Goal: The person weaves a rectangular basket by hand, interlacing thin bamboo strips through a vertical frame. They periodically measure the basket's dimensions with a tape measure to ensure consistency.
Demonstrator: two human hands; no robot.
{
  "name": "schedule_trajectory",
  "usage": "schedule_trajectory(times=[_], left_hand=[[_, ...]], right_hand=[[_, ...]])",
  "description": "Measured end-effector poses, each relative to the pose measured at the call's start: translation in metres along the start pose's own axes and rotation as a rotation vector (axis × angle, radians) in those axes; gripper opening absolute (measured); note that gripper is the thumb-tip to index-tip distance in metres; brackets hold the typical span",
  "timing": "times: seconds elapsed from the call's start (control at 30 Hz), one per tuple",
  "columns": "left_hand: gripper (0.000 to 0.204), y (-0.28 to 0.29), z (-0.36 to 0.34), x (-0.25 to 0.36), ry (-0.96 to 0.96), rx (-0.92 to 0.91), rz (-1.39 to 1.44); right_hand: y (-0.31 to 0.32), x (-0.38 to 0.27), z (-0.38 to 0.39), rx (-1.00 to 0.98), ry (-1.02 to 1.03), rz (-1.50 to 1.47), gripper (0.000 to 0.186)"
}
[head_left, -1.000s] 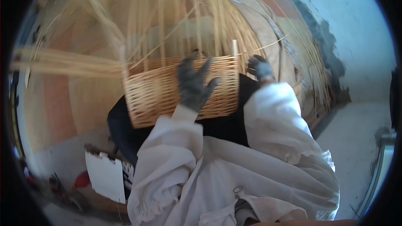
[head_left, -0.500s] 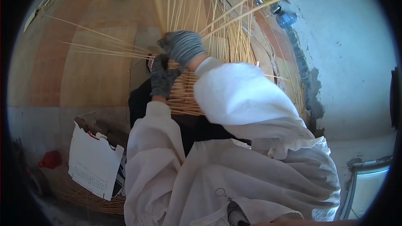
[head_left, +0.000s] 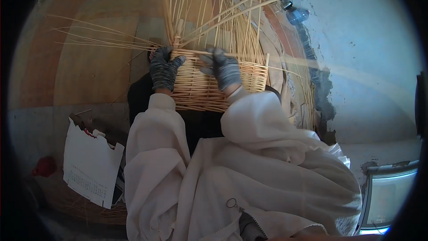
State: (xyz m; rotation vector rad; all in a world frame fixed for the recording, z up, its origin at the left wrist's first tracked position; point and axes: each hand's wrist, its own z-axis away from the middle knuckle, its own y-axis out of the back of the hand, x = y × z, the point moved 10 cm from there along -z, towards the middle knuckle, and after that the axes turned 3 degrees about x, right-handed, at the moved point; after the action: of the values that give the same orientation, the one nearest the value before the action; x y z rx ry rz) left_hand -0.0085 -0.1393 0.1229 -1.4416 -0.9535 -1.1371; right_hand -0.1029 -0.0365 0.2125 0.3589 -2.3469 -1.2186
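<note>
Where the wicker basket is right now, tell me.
In the head view, the basket is just above centre, over dark cloth, with the left hand at its left end and the right hand by its top edge.

At lower left my feed gives me 1 white card (head_left: 91,165), torn along its top edge and bearing rows of small print. Left of it I see 1 red thing (head_left: 44,166), too blurred to name. The floor (head_left: 93,58) has tan and reddish-brown areas. At upper right I spot 1 blue jug (head_left: 298,16) near the pale wall (head_left: 370,62); lower right, 1 framed pane (head_left: 392,192).
</note>
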Motion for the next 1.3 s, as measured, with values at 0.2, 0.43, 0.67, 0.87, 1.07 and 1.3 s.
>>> schedule_trajectory(times=[0.2,0.43,0.67,0.87,1.07,1.3], left_hand=[[0.047,-0.01,-0.006,0.01,0.061,0.061,-0.26],[0.045,-0.041,-0.028,-0.032,0.403,-0.203,-0.227],[0.027,-0.035,-0.027,-0.022,0.349,0.008,-0.559],[0.034,-0.005,-0.023,-0.018,0.389,0.167,-0.686],[0.043,-0.052,0.029,0.107,-0.34,0.348,-0.969],[0.031,-0.176,0.024,0.048,-0.779,-0.518,-1.072]], right_hand=[[-0.107,0.067,0.114,-0.371,0.079,0.262,0.014],[-0.065,0.153,0.114,-0.234,-1.09,-0.908,0.016],[-0.127,0.215,-0.047,-0.058,-0.964,-0.642,0.036],[-0.061,0.152,0.113,0.88,-1.574,-1.522,0.022],[0.007,0.152,0.107,0.7,-1.134,-1.307,0.016],[-0.029,0.158,0.199,0.702,-1.736,-1.887,0.015]])
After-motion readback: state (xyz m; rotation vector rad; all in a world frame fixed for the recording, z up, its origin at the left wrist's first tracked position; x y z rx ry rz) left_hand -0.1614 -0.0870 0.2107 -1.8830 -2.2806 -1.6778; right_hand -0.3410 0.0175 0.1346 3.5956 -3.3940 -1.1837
